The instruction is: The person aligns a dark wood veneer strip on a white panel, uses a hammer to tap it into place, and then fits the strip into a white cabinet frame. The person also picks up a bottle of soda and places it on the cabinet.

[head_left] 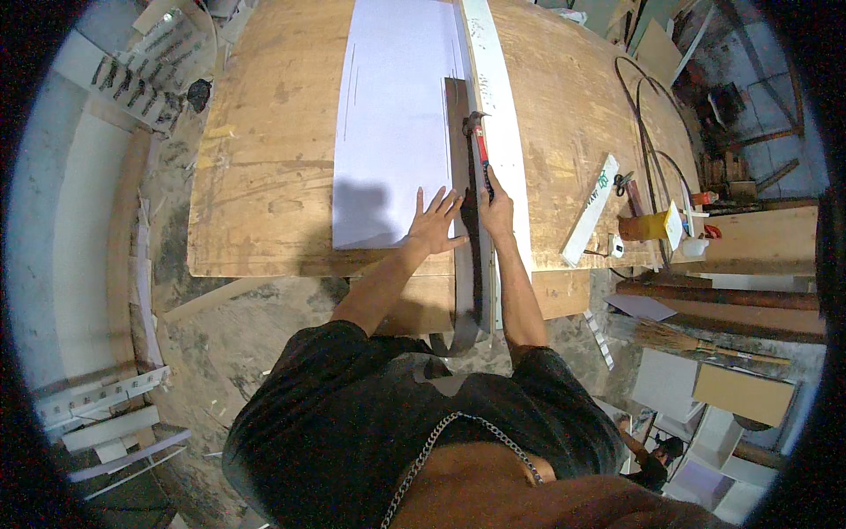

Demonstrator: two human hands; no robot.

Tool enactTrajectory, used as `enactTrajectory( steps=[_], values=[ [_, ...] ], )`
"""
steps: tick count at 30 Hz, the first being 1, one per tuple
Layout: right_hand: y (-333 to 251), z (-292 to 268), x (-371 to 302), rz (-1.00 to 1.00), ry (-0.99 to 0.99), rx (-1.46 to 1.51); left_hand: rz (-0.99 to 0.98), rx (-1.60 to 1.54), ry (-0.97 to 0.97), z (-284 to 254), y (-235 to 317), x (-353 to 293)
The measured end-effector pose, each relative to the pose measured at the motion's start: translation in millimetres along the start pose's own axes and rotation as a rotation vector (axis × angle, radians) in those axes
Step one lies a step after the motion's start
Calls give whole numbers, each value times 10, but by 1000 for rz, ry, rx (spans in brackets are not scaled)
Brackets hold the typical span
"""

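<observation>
My left hand (434,227) lies flat with spread fingers near the close end of a large white sheet (388,115). Its thumb reaches onto a long dark strip (456,132) that runs along the sheet's right side and curls down past the table's near edge. A claw hammer (481,144) with a red and black handle is gripped in my right hand (496,214), its head pointing away from me, above the strip. Beside it, a long narrow white board (504,115) extends the length of the table under or next to my right wrist.
The wooden table (264,159) carries a white offcut (590,212), scissors (623,183), a yellow container (648,227) and looped black cable (648,115) on the right. A broom (696,342) and stacked panels stand beyond. Another person (656,463) is at lower right.
</observation>
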State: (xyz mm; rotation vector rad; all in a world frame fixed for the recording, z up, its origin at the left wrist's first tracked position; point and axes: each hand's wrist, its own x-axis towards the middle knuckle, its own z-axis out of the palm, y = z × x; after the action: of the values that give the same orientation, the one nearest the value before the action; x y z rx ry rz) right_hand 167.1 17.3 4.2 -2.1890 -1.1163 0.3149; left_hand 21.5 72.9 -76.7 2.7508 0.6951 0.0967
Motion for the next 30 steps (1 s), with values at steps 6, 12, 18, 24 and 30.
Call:
enactTrajectory(
  steps=[6, 12, 18, 24, 30],
  values=[
    [-154, 75, 28, 85, -2, -46, -7, 53, -23, -91, 42, -41],
    [-159, 105, 35, 92, 18, -53, -2, 45, 63, -41, 59, -44],
    [-122, 127, -12, 23, 64, -56, -39, 57, 37, 5, 81, -6],
    [-100, 88, -24, 10, 67, -54, -34, 57, 14, -59, 81, 80],
    [-61, 69, 58, 52, 38, -111, -77, -116, 272, 224, 231, -105]
  ],
)
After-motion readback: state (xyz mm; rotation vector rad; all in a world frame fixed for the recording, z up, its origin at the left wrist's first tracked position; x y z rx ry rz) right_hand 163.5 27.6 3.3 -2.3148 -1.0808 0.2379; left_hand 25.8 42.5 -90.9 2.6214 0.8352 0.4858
